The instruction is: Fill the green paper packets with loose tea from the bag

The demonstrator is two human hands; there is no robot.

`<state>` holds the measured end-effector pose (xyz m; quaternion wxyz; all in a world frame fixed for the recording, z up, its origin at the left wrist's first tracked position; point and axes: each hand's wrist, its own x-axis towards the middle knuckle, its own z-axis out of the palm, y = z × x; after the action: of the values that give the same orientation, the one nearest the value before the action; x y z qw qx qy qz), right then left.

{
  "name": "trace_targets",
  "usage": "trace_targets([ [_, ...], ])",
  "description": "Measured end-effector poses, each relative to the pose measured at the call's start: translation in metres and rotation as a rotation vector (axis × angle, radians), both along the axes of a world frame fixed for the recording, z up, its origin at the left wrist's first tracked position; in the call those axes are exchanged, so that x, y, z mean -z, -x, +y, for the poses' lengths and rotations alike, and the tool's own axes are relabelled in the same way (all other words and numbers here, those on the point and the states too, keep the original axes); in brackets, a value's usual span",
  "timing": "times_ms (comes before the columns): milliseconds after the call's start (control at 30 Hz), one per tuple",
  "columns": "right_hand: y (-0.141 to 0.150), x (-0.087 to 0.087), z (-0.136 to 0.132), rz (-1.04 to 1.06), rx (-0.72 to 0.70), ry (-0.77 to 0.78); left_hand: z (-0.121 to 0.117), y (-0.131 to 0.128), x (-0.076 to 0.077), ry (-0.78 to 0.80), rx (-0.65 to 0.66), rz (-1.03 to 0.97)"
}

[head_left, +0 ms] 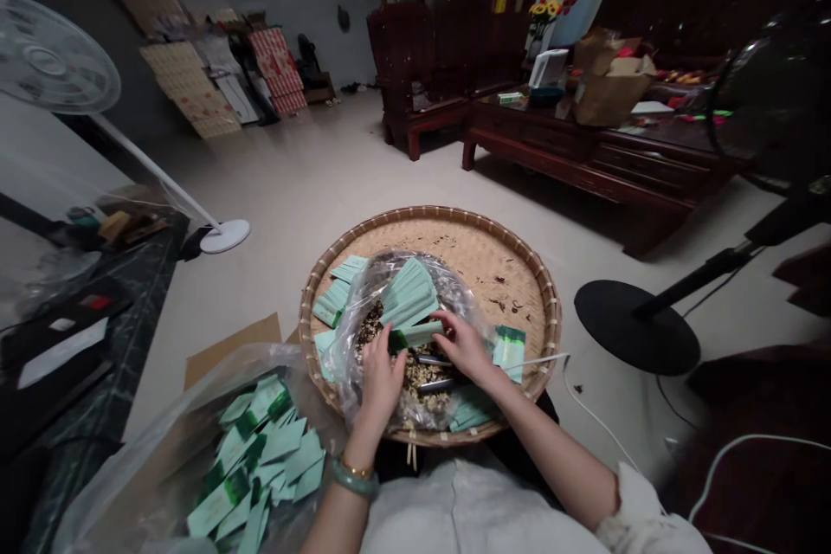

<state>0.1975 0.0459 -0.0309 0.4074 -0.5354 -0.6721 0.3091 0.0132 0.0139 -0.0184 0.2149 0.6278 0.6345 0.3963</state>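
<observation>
My left hand (382,370), with a bangle at the wrist, and my right hand (465,348) pinch opposite ends of one small green packet (419,334). Beneath it lies a clear plastic bag (354,363) full of loose dried bits (415,385), pale and dark. A fanned stack of pale green packets (408,293) rests on the bag just beyond my fingers. Two shiny dark-handled utensils (438,383) lie on the dried bits under my right hand; their kind is unclear. All this sits in a round woven bamboo tray (519,264).
More packets (510,351) lie around the tray's edge. A large plastic bag (149,415) at lower left holds many green packets (263,450). A white fan (224,235) stands left, a black fan (640,325) right, with a white cable (601,420). A wooden table (584,156) is behind.
</observation>
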Motion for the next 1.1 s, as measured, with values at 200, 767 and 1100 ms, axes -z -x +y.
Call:
trace_targets([
  [200,0.001,-0.012,-0.003,0.116,0.127,-0.295,0.001,0.002,-0.01,0.137,-0.147,-0.494],
  [767,0.014,-0.018,-0.011,0.232,0.25,-0.357,-0.017,-0.015,-0.016,0.236,-0.194,-0.888],
  [1100,0.014,-0.028,-0.018,0.283,0.206,-0.278,-0.017,-0.012,-0.017,0.224,-0.215,-0.868],
])
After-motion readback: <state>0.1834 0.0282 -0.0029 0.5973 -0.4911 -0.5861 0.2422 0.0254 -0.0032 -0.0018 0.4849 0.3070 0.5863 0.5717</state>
